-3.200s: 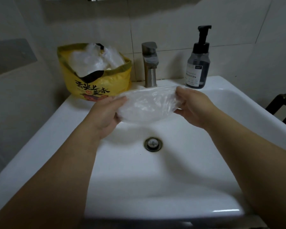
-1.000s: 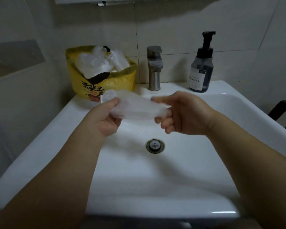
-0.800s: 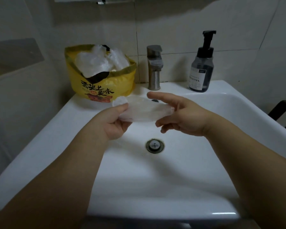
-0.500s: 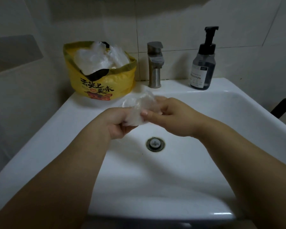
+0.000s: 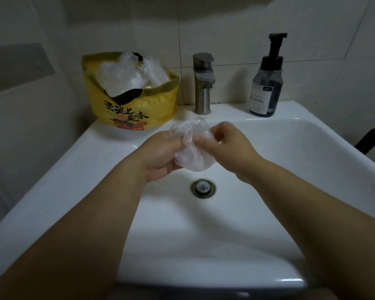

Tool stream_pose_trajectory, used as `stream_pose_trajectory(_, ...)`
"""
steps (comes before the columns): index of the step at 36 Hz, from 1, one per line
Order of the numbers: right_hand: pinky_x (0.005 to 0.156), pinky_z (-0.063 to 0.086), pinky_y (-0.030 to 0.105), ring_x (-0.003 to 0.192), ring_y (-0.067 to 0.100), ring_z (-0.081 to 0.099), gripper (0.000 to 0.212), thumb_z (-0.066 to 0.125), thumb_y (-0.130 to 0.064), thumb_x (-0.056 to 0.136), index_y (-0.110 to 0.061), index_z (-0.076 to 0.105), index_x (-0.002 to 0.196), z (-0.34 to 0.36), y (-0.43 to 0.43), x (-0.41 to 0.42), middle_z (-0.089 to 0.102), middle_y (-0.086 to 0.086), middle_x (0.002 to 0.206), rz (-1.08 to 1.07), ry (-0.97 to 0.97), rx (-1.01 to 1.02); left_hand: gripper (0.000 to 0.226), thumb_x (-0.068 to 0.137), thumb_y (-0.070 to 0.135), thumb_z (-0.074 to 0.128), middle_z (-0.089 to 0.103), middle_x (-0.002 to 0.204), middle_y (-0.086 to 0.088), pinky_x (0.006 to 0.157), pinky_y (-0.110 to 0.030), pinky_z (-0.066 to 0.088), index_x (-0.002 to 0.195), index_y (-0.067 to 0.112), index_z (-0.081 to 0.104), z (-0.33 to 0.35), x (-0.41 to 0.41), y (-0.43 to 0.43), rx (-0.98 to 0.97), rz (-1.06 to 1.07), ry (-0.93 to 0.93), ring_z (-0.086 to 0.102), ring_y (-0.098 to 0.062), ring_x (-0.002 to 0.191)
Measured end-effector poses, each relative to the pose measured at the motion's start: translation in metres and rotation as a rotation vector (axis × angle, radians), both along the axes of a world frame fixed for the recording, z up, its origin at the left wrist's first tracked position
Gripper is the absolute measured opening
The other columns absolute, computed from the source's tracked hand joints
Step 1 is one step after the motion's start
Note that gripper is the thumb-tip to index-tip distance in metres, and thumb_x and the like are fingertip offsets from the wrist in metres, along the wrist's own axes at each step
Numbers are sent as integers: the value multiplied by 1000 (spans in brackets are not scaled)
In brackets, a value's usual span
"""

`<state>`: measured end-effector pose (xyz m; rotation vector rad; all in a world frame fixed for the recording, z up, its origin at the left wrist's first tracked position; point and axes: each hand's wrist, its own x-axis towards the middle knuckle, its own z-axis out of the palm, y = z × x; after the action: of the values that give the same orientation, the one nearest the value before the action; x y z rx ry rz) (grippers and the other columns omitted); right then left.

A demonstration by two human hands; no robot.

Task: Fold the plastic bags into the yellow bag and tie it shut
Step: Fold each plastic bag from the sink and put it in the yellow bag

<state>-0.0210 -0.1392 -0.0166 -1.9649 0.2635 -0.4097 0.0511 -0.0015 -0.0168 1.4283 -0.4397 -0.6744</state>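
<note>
A yellow bag (image 5: pixel 158 109) with red and black print stands open on the sink's back left corner. Several crumpled clear plastic bags (image 5: pixel 126 75) fill its mouth. Over the basin I hold one more clear plastic bag (image 5: pixel 192 158), bunched into a small wad. My left hand (image 5: pixel 160 152) grips the wad's left side with curled fingers. My right hand (image 5: pixel 230 148) pinches its right side, fingers bent over the plastic. Both hands meet at the wad, in front of the yellow bag and above the drain.
The white sink (image 5: pixel 312 161) spans the view, with a metal drain (image 5: pixel 202 188) at its middle. A steel faucet (image 5: pixel 202 83) stands at the back centre. A dark pump soap bottle (image 5: pixel 266 83) stands to its right. Tiled walls close in behind and at the left.
The clear bag was stretched wide between my hands, then folded narrower. My hands have come together and the bag is now bunched into a small wad between them.
</note>
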Motion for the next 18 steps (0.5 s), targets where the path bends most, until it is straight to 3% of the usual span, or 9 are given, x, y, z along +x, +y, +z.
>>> stream_pose_trajectory(2, 79, 56, 32, 93, 19, 63, 62, 72, -39, 81, -13, 42, 128, 4, -3, 0, 57, 2, 110, 19, 92, 290, 31, 97, 3, 47, 67, 119, -15, 81, -32, 59, 125, 4, 59, 1, -2, 0, -3, -62, 12, 66, -23, 104)
stream_pose_trajectory(3, 80, 58, 35, 97, 23, 64, 62, 70, -36, 83, -9, 43, 132, 6, -6, -1, 59, 7, 116, 61, 137, 392, 30, 94, 2, 48, 67, 118, -14, 86, -35, 57, 121, 7, 61, 1, -3, 0, 4, -93, 10, 65, -26, 107)
stream_pose_trajectory(5, 70, 59, 30, 93, 24, 68, 44, 66, -30, 88, -3, 55, 121, 7, -8, -4, 66, 12, 111, 150, 176, 456, 40, 81, 3, 54, 66, 121, -17, 95, -40, 52, 120, 7, 61, 1, -5, -1, 19, -132, -3, 62, -30, 114)
stream_pose_trajectory(8, 60, 56, 24, 82, 19, 69, 30, 67, -24, 87, -3, 61, 107, 5, -7, -4, 69, 12, 100, 137, 137, 432, 63, 62, 9, 62, 63, 127, -17, 103, -40, 47, 124, 6, 59, 1, -5, 1, 33, -164, -15, 58, -31, 121)
stream_pose_trajectory(10, 58, 54, 23, 75, 16, 67, 25, 71, -22, 85, -4, 63, 101, 5, -7, -2, 68, 10, 95, 79, 95, 401, 58, 53, 20, 70, 71, 106, -5, 86, -31, 50, 111, 15, 65, 4, -3, 3, 23, -168, -3, 63, -20, 102)
stream_pose_trajectory(12, 62, 55, 26, 75, 16, 65, 26, 73, -22, 82, -7, 62, 101, 6, -6, -1, 66, 7, 92, 14, 65, 332, 47, 63, 36, 72, 71, 101, 4, 81, -29, 46, 108, 22, 66, 7, -2, 5, 11, -176, 22, 62, -14, 95)
stream_pose_trajectory(14, 71, 58, 33, 81, 21, 66, 30, 77, -23, 78, -13, 60, 101, 6, -5, -2, 65, 7, 94, -8, 47, 238, 58, 74, 55, 70, 69, 119, 1, 92, -36, 48, 121, 22, 64, 6, -1, 4, 60, -165, -1, 62, -18, 110)
stream_pose_trajectory(16, 74, 57, 34, 83, 21, 66, 39, 79, -26, 75, -18, 56, 106, 7, -3, -5, 64, 6, 96, 7, 38, 118, 57, 75, 51, 74, 70, 117, -5, 92, -36, 52, 120, 16, 65, 5, -5, 2, 139, -85, -80, 64, -22, 110)
stream_pose_trajectory(18, 78, 56, 36, 86, 21, 65, 54, 78, -29, 77, -23, 47, 120, 6, 0, -6, 61, 5, 98, 10, 10, 60, 36, 84, 35, 67, 73, 107, -8, 82, -30, 56, 111, 11, 68, 4, -6, 0, 150, 11, -135, 69, -21, 100)
